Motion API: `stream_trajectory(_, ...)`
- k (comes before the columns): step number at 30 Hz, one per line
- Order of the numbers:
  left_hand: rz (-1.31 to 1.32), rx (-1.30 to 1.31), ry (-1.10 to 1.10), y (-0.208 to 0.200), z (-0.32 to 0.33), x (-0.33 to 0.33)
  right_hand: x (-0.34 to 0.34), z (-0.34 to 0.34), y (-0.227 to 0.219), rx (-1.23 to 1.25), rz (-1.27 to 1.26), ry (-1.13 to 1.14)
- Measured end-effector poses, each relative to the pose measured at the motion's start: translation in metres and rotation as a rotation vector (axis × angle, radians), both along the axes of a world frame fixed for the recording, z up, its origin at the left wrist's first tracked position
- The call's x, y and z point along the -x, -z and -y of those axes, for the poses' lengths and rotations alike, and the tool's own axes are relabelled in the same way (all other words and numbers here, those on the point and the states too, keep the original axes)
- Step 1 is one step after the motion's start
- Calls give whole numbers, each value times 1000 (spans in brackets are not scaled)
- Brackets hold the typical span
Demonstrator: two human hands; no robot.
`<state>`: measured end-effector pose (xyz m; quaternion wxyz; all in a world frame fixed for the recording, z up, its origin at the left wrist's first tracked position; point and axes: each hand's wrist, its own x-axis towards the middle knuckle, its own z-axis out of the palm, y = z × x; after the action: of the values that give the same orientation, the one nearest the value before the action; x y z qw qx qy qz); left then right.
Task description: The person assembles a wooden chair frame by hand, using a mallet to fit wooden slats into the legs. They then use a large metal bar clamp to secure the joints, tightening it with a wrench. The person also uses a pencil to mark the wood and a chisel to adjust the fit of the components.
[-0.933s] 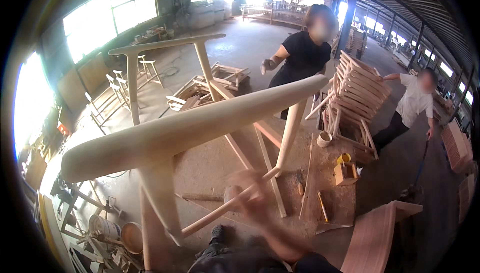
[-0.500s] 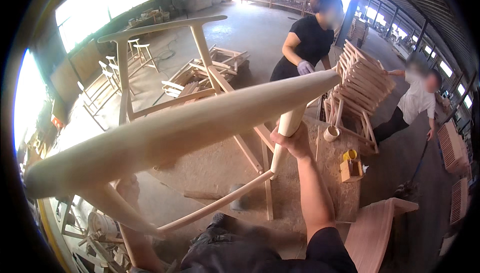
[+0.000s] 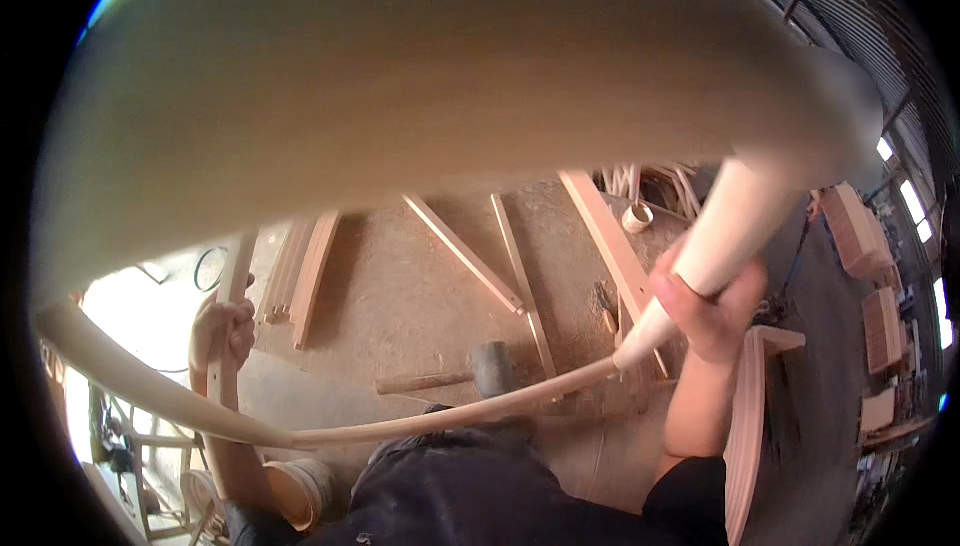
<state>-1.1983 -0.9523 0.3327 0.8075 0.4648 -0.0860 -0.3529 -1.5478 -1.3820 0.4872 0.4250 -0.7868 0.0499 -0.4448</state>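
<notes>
A pale wooden chair frame (image 3: 450,414) is raised right in front of me. Its wide, blurred top rail (image 3: 430,96) fills the upper half of the view and hides much of what lies behind. My right hand (image 3: 718,308) is wrapped round the thick tapered post at the right. On the left, my left hand (image 3: 222,334) has its fingers closed round a straight rail of the frame. Below it, on the workbench, lies a mallet (image 3: 490,370) with a dark head and wooden handle.
The dusty workbench (image 3: 385,311) bears several loose wooden strips (image 3: 312,281) and a small white tub (image 3: 637,217). At its right stand curved wooden boards (image 3: 748,416). A bucket (image 3: 300,491) is by my left forearm. Slatted wooden stacks (image 3: 855,236) line the far right.
The chair frame has come up and closer, so its top rail now covers the upper view. My left hand has come out into view on a rail. The co-workers are largely hidden now.
</notes>
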Motion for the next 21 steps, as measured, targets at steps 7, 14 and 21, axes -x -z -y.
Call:
stream_trajectory(7, 201, -161, 256, -7, 72, -74, 44, -68, 3, -97, 4, 299)
stream_trajectory(14, 229, -151, 475, 6, 148, -111, 59, -90, 34, -170, 8, 533)
stream_trajectory(21, 287, -248, 528, 20, 144, -156, 24, -89, 45, -118, 4, 381)
